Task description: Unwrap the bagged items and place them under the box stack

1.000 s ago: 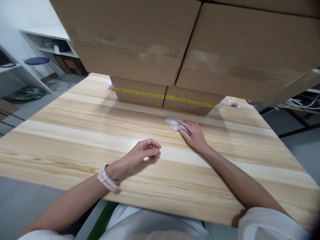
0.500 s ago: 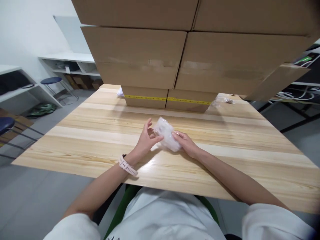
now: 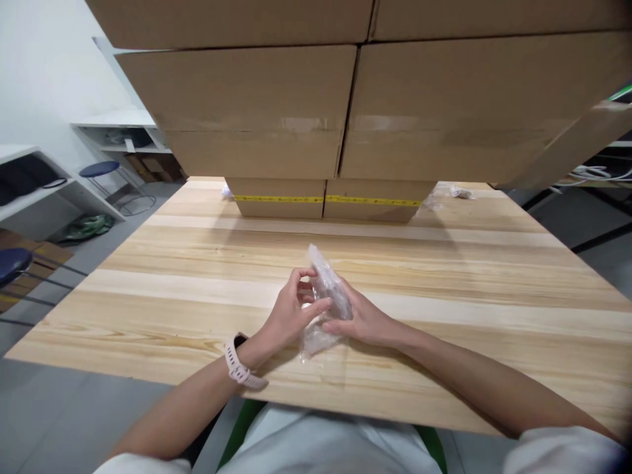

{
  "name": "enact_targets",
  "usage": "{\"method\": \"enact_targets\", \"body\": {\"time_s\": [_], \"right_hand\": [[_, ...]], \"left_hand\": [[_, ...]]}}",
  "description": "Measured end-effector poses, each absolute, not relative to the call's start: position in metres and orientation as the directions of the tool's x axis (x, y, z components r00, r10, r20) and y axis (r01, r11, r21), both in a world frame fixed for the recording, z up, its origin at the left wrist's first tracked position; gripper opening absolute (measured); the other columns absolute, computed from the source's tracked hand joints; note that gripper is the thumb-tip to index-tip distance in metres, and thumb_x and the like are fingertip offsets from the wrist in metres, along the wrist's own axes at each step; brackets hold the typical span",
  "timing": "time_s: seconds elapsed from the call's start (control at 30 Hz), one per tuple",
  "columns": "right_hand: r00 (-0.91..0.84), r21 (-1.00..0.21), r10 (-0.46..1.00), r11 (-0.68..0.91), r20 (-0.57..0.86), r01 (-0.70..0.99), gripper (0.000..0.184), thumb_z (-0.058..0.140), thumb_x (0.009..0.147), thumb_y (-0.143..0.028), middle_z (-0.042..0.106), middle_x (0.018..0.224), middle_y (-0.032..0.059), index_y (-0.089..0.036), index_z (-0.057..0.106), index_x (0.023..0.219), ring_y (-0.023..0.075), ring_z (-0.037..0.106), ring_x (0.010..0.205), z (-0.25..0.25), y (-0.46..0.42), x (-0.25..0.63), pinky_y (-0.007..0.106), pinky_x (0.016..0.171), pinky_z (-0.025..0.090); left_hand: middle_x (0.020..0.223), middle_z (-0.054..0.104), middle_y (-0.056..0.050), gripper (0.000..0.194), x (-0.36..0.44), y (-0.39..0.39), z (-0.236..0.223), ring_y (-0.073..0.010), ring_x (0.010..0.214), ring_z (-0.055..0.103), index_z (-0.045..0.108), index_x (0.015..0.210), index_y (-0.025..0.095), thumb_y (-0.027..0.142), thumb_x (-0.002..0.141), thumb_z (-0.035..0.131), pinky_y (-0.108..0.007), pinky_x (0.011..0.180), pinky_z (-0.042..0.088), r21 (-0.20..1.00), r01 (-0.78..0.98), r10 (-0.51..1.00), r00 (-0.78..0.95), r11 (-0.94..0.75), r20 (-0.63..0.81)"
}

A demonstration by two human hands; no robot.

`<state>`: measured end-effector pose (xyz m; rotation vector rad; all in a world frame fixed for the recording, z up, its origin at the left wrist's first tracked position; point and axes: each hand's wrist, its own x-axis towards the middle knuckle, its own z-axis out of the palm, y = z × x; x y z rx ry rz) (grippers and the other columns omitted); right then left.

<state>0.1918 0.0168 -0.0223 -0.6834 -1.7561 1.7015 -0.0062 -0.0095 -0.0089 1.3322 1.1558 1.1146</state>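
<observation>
At the near edge of the surface point(image 3: 172, 289) are a white shirt point(image 3: 326, 441) and parts of a green chair point(image 3: 244, 424). A pale pink wristband point(image 3: 239, 368) circles the left wrist. The left hand point(image 3: 289, 315) holds the left side of a clear plastic packet point(image 3: 330, 289) in a loosely curled grip, thumb across its front. The right hand point(image 3: 368, 321) has its grip closed around the packet's right side, thumb near its lower part. The packet is tilted above the near middle of the surface, its loose film hanging toward the near side.

Farther back stand two lower cardboard boxes point(image 3: 281, 208) with yellow tape point(image 3: 375, 200), side by side, under larger stacked boxes point(image 3: 257, 105). Crumpled clear plastic point(image 3: 461, 192) lies at the far right. Far left, beyond the surface, are a blue-topped stool point(image 3: 100, 169) and white shelving point(image 3: 116, 120).
</observation>
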Motion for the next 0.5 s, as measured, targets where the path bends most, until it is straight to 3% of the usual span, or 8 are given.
{"method": "enact_targets", "body": {"time_s": [0.07,0.13,0.23,0.33,0.43,0.5], "right_hand": [[-0.713,-0.998,0.699,0.07,0.055,-0.008,0.086,0.083,0.083,-0.037,0.048,0.159,0.0109,-0.029,0.041,0.158,0.0317,0.05,0.142,-0.019,0.018,0.195,0.048,0.116,0.044],[-0.717,-1.0,0.697,0.008,-0.001,0.009,0.078,0.083,0.083,-0.041,0.054,0.153,0.0103,-0.027,0.049,0.152,0.0298,0.054,0.136,-0.018,0.022,0.2,0.046,0.114,0.046],[-0.721,-0.956,0.664,-0.293,-0.196,-0.01,0.073,0.087,0.078,-0.044,0.069,0.127,0.0099,-0.023,0.059,0.142,0.0234,0.068,0.108,-0.015,0.03,0.213,0.037,0.095,0.057],[-0.737,-0.842,0.552,-0.537,-0.39,0.044,0.089,0.092,0.072,-0.036,0.073,0.109,0.0077,-0.024,0.053,0.15,0.0202,0.071,0.093,-0.01,0.04,0.237,0.034,0.085,0.059],[-0.719,-0.833,0.512,-0.527,-0.469,0.168,0.103,0.09,0.072,-0.027,0.066,0.133,0.0112,-0.034,0.038,0.161,0.0238,0.071,0.108,-0.005,0.054,0.269,0.038,0.091,0.06],[-0.7,-0.875,0.548,-0.417,-0.458,0.246,0.096,0.088,0.075,-0.027,0.05,0.155,0.0106,-0.039,0.043,0.159,0.0244,0.068,0.113,-0.001,0.065,0.289,0.038,0.09,0.062]], "left_hand": [[0.099,0.067,-0.003,0.022,-0.008,-0.008,-0.01,-0.0167,0.088,0.065,0.061,0.099,0.021,0.029,0.086,0.076,-0.031,0.08,0.053,0.993,0.094,0.996,0.06,-0.066,0.06],[0.093,0.065,-0.002,0.012,-0.01,-0.006,-0.011,-0.0153,0.085,0.062,0.065,0.087,0.02,0.029,0.088,0.073,-0.029,0.078,0.051,0.993,0.084,0.997,0.03,-0.08,0.078],[0.094,0.064,-0.002,0.014,-0.017,-0.003,-0.011,-0.015,0.086,0.061,0.067,0.08,0.02,0.029,0.086,0.076,-0.027,0.076,0.051,0.996,0.052,0.996,-0.054,-0.074,0.077],[0.095,0.068,-0.001,0.018,-0.028,0.001,-0.015,-0.014,0.082,0.063,0.067,0.082,0.021,0.033,0.083,0.081,-0.025,0.071,0.053,0.996,-0.074,0.979,-0.198,-0.057,0.041],[0.085,0.071,0.0,0.028,-0.045,0.008,-0.021,-0.0147,0.073,0.067,0.068,0.088,0.022,0.038,0.075,0.087,-0.026,0.066,0.056,0.959,-0.282,0.964,-0.255,0.003,-0.077],[0.082,0.074,0.0,0.034,-0.055,0.013,-0.024,-0.0169,0.071,0.071,0.068,0.088,0.022,0.036,0.068,0.091,-0.029,0.067,0.06,0.921,-0.383,0.957,-0.232,0.074,-0.174]]}}
